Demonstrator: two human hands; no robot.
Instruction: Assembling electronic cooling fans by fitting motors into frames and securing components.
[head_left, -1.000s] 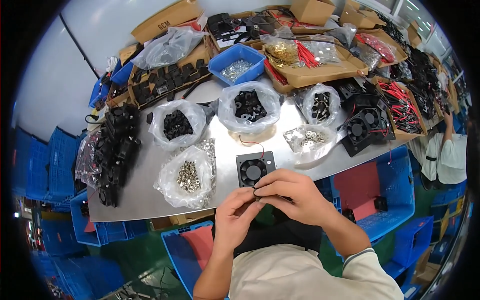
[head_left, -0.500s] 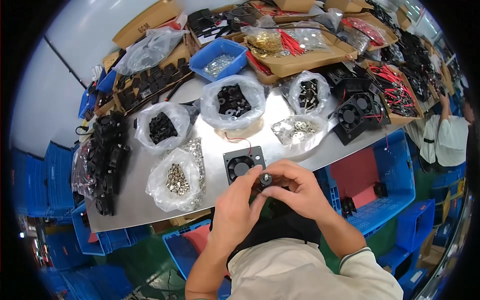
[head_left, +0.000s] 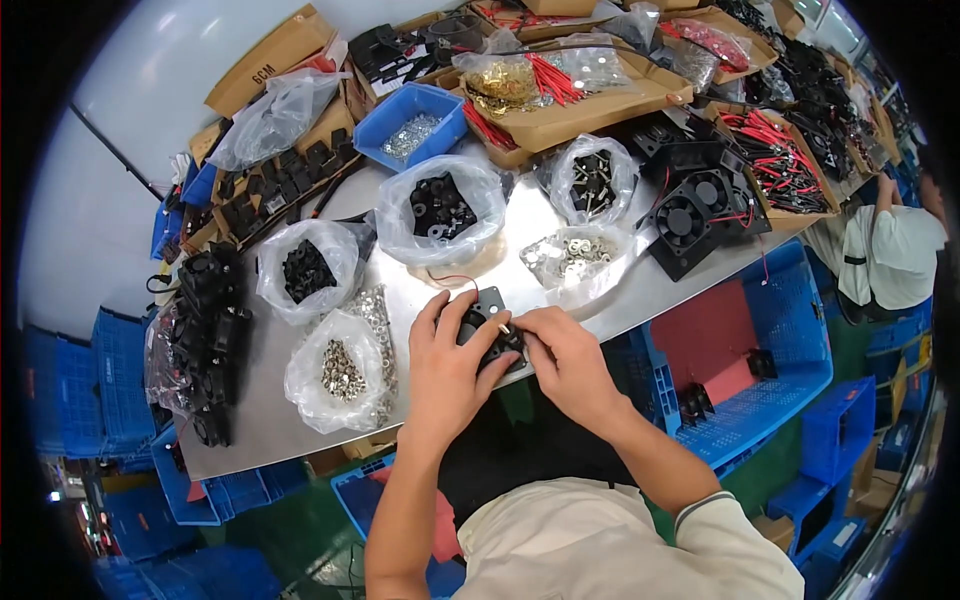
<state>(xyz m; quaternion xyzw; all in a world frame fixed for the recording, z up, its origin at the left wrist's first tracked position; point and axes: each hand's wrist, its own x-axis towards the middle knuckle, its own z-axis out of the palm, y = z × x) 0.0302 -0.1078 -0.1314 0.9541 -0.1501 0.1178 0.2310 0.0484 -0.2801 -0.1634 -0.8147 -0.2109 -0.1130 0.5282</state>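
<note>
Fingers of both hands close around a small black square cooling fan (head_left: 490, 330) at the near edge of the metal worktable (head_left: 270, 420). Left hand (head_left: 448, 365) grips the fan from its 9 o'clock side, thumb and forefinger curled over the frame. Right hand (head_left: 560, 350) grips it from the 3 o'clock side, fingertips pinched together on a small pale part (head_left: 505, 327) at the fan's upper face; what the part is cannot be told. Both hands are clamped on the fan, which sits between them and is mostly covered, with only its top corner and part of the hub visible. A thin red lead (head_left: 452, 281) runs from the fan toward 12 o'clock.

Surrounding items, taken from the fan:
- At 9 o'clock, just beside the left hand, a clear bag of silvery metal hardware (head_left: 335, 372).
- At 10 o'clock, a bag of black parts (head_left: 305, 270).
- At 12 o'clock, a larger bag of black parts (head_left: 438, 208).
- At 1 o'clock, near, a bag of metal washers (head_left: 568, 255).
- At 2 o'clock, well apart, larger black fans (head_left: 690, 220) with red leads.
- At 11 o'clock, far, a blue bin of screws (head_left: 410, 125).
- At 9 o'clock, at the table's left edge, a bagged stack of black fans (head_left: 205, 330).
</note>
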